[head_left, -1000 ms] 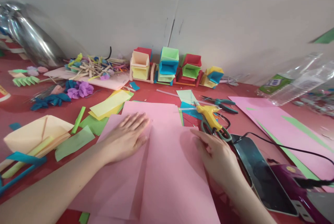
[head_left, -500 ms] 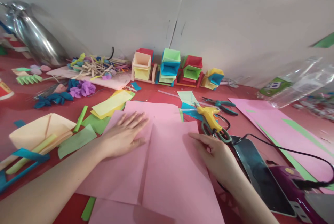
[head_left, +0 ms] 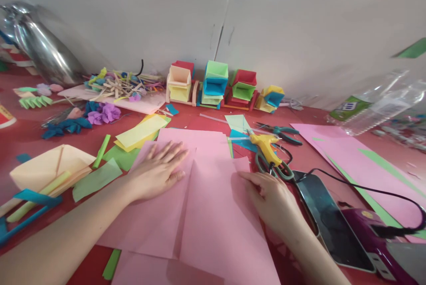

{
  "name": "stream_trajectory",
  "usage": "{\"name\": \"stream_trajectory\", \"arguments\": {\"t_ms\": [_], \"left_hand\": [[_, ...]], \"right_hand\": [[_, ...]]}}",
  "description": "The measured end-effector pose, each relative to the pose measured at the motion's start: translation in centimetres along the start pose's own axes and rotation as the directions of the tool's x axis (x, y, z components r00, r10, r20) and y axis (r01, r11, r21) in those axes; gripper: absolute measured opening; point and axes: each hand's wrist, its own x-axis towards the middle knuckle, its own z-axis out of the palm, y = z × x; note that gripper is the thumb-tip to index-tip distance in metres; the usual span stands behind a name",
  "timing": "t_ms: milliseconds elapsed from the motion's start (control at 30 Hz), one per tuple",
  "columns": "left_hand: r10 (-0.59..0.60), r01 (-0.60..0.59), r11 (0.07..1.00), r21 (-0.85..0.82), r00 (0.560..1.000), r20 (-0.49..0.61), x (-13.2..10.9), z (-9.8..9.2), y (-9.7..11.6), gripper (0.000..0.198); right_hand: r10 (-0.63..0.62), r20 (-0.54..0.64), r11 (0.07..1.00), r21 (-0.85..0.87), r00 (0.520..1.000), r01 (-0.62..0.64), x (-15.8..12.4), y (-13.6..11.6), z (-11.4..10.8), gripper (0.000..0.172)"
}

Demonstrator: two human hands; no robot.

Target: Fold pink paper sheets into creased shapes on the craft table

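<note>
Creased pink sheet [head_left: 216, 214]: one, on the red table [head_left: 89, 271], over a lower pink sheet [head_left: 146, 271]. Change within the last second: its near edge sits slightly farther off, baring more of the lower sheet; I judge this a small shift of lie, the crease not pressed flat. Orientation: crease runs near to far, far end leaning slightly right; long axis I cannot tell, the view being foreshortened. Phone [head_left: 336, 218]: dark-screened, right of the right hand [head_left: 269, 196]. Right hand: fingers bent, index tip at the sheet's right part; whether it pinches paper, I cannot tell. Left hand [head_left: 156, 174]: palm down, fingers spread on the left half, grasping nothing. Beyond: scissors [head_left: 286, 172], then yellow glue gun [head_left: 268, 146]. Farthest: paper boxes [head_left: 215, 85], in a row by the wall [head_left: 133, 19].
</note>
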Motion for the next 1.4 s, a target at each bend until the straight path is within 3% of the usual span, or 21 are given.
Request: {"name": "stream_trajectory", "arguments": {"t_ms": [567, 733, 833, 900, 1100, 1400], "left_hand": [[0.001, 0.0, 1.0, 0.014, 0.999, -0.044, 0.0, 0.5, -0.2, 0.056], [-0.034, 0.036, 0.999, 0.026, 0.997, -0.071, 0.7, 0.7, -0.9, 0.057], [-0.072, 0.08, 0.996, 0.046, 0.985, -0.157, 1.1, 0.3, -1.2, 0.063], [-0.066, 0.079, 0.995, 0.057, 0.976, -0.208, 1.1, -0.1, -1.3, 0.067], [-0.009, 0.009, 1.0, 0.004, 1.0, -0.023, 0.0, -0.2, -1.0, 0.067], [-0.058, 0.058, 0.998, -0.002, 0.998, -0.019, 0.2, 0.3, -0.7, 0.065]], "right_hand": [[0.009, -0.094, 1.0, 0.02, 0.996, -0.007, 0.0, 0.3, 0.1, 0.03], [0.068, -0.04, 0.978, 0.2, 0.997, -0.059, 0.0, 0.3, -0.3, 0.035], [0.067, 0.054, 0.931, 0.356, 0.996, -0.082, 0.0, 0.1, -0.6, 0.041], [0.077, 0.052, 0.92, 0.381, 0.996, -0.091, 0.1, 0.1, -0.7, 0.037], [0.091, -0.031, 0.94, 0.333, 0.995, -0.076, 0.3, 0.4, -0.3, 0.031], [0.054, 0.007, 0.985, 0.166, 0.999, -0.054, 0.1, 0.4, -0.1, 0.03]]}}
